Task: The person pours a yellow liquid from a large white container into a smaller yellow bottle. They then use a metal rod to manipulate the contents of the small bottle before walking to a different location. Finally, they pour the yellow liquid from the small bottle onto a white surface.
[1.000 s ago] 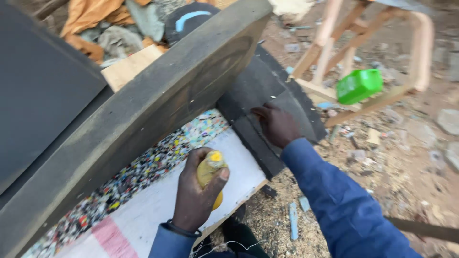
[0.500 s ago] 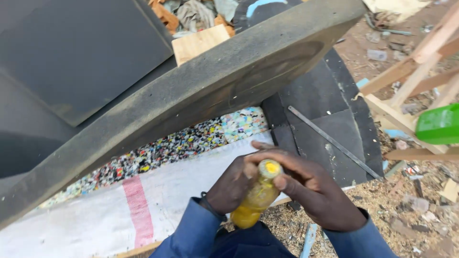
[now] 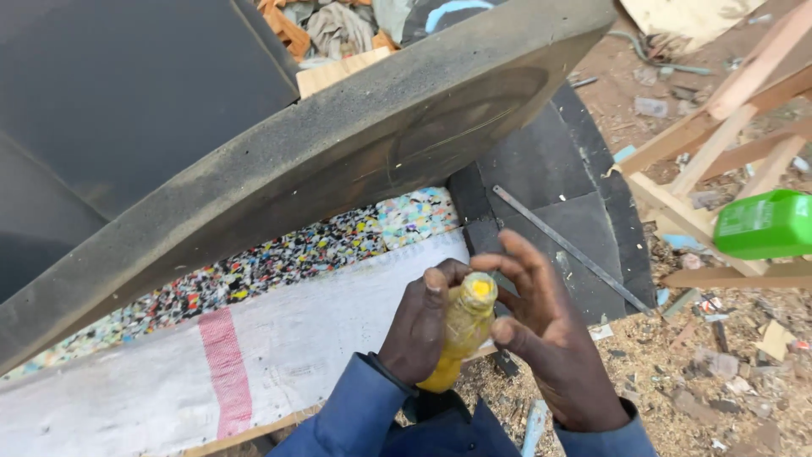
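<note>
At the centre of the view, low in the frame, the left hand [image 3: 420,326] is wrapped around a yellow plastic bottle [image 3: 461,330], fingers closed on its body with the thumb lying up along its neck, so the bottle stands nearly upright with its yellow tip pointing toward the camera. The right hand [image 3: 550,334] sits just beside it at 3 o'clock, fingers spread and curved, with the fingertips [image 3: 501,262] touching the bottle's top; it grips nothing fully. Both arms wear blue sleeves [image 3: 355,415] entering from 6 o'clock. Under the hands lies a white woven sheet [image 3: 321,338] with a red stripe, spread over a slab of multicoloured chipped foam [image 3: 338,241] that shows at 11 o'clock from the bottle. Above that, a thick grey foam panel [image 3: 338,161] runs slantwise from 8 o'clock up to 1 o'clock, tilted on its edge. At 2 o'clock from the hands a thin metal strip [image 3: 567,245] lies on dark grey sheet material [image 3: 550,169]. Farther out at 3 o'clock, a green plastic container [image 3: 765,224] rests against a bare wooden frame [image 3: 719,127]. The ground [image 3: 702,381] at 4 o'clock is sawdust strewn with scraps.
</note>
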